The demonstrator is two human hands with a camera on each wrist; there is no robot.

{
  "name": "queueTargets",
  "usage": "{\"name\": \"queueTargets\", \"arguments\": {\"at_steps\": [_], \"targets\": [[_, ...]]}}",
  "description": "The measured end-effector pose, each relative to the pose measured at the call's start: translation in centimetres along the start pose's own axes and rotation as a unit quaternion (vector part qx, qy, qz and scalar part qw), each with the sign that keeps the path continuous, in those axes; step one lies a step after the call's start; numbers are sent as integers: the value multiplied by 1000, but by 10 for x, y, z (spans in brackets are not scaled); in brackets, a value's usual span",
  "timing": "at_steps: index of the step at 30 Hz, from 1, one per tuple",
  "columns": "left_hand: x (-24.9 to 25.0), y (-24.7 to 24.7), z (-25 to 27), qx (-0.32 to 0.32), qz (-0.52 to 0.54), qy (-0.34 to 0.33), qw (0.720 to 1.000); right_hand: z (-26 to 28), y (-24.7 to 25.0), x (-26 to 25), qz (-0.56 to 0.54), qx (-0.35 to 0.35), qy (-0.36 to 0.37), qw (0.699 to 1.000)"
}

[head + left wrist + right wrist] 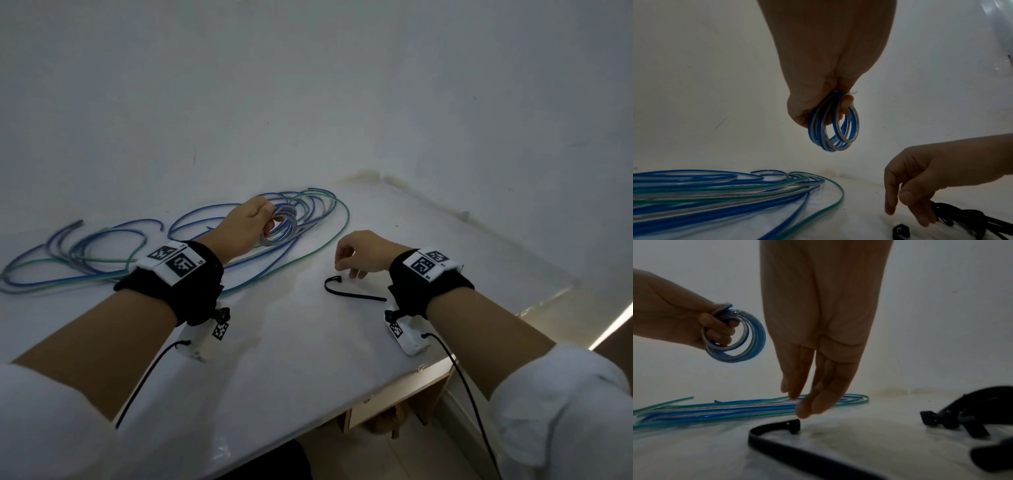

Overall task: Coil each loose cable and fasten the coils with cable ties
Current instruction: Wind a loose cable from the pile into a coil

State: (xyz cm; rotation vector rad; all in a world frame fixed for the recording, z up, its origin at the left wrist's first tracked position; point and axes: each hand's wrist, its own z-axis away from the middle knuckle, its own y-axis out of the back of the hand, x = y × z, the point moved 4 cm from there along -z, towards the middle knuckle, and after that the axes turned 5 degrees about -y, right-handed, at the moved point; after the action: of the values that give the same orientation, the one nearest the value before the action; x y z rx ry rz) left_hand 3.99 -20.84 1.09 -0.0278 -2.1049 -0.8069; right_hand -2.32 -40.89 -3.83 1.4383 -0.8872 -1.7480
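Note:
My left hand (251,222) holds a small blue and clear cable coil (282,228) up off the table, fingers curled through its loops (833,128); the same coil (735,335) shows in the right wrist view. My right hand (356,255) hangs with fingers pointing down (807,399) just above the head end of a black cable tie (352,291) lying on the table (777,434). It holds nothing. Loose blue and green cables (102,253) sprawl on the table at the left (715,191).
More black cable ties (962,415) lie to the right of my right hand (962,217). The white table (308,342) meets a white wall at the back; its front edge and right edge are close. Wrist camera leads trail off both arms.

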Motion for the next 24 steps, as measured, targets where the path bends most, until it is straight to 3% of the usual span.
{"name": "queueTargets", "arguments": {"at_steps": [2,7,11,13,15,18,24], "targets": [[-2,5,1,8,4,7,1000,2,0,-5,36,4,15,999],[-2,11,4,11,14,6,1000,5,-19,-8,144,-104,-18,984],[-4,15,6,8,6,9,1000,3,-14,-16,160,-78,-6,984],[-5,20,9,6,-12,7,1000,3,-6,-25,80,-30,8,996],[-6,26,12,5,-27,9,1000,5,1,-38,-74,11,29,997],[-9,37,17,14,-35,18,999,8,11,-65,-249,54,99,962],[-14,58,30,54,10,67,996,11,10,-122,-370,15,188,910]]}}
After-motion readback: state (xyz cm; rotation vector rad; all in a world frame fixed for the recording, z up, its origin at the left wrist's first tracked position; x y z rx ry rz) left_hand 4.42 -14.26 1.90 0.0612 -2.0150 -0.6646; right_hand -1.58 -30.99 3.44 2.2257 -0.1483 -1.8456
